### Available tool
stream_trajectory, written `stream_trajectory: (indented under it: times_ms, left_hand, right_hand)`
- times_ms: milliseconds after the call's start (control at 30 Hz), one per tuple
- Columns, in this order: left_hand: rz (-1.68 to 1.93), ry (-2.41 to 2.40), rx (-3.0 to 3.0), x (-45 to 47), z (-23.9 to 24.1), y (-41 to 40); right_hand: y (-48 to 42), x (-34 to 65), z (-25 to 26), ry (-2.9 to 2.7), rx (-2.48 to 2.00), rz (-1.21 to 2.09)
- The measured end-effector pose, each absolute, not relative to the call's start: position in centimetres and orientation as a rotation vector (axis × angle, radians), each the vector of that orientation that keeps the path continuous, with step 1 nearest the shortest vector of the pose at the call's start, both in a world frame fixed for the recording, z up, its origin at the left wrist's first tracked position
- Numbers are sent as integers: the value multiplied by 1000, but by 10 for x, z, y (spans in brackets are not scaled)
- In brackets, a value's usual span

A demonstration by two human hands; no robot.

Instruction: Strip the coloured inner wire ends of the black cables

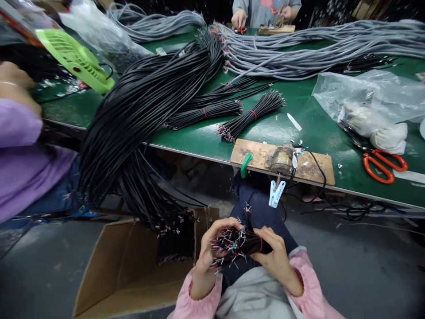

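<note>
As we look down in the head view, we see a bundle of black wires [245, 248] up in our two hands, above our lap and in front of the green surface [315, 113]. Our left hand [207, 248] is curled around the end where the tips poke out. Our right hand [274, 256] is wrapped around the wires by a red band [261, 243]. The tips show little red, white and blue-green bits.

At the near edge of the surface is a wooden board [317, 167] with a small round metal thing [282, 159] on it. A green clip [245, 165] is at the board's edge, and a light blue peg [276, 193] hangs in front. Behind the board lie a left bundle [202, 114] and a right bundle [255, 113], both tied with red.

Long black wires [149, 93] droop off the surface to a cardboard box [109, 257] on our left. Orange scissors [368, 153] lie by a clear bag [372, 88] on our right. Gray cables [315, 46] stretch along the back. A person in purple sleeves [18, 126] sits on our left, near a green fan [75, 60]. Across from us we see another person's hand [239, 20].
</note>
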State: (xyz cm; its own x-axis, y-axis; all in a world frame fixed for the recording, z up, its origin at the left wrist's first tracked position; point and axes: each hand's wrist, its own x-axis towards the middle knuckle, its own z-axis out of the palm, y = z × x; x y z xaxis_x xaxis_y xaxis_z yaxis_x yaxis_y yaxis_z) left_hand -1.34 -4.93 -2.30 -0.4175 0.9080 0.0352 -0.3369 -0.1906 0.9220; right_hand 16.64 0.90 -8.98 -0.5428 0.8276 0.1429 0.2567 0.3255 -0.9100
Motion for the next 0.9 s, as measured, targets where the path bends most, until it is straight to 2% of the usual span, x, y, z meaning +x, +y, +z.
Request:
stream_trajectory:
  times_ms: [567, 700, 833, 900]
  left_hand:
    - [1819, 1067, 627, -16, -26, -55]
    - [1835, 1105, 517, -47, -34, -72]
    - [1970, 1458, 190, -99, -36, -105]
    - [1705, 1613, 111, -118, -35, -119]
  right_hand:
    - [15, 167, -78, -2139, -877, 1116]
    - [12, 160, -67, -2225, -826, 805]
    - [11, 148, -59, -2425, -666, 397]
    - [13, 144, -58, -2431, -519, 213]
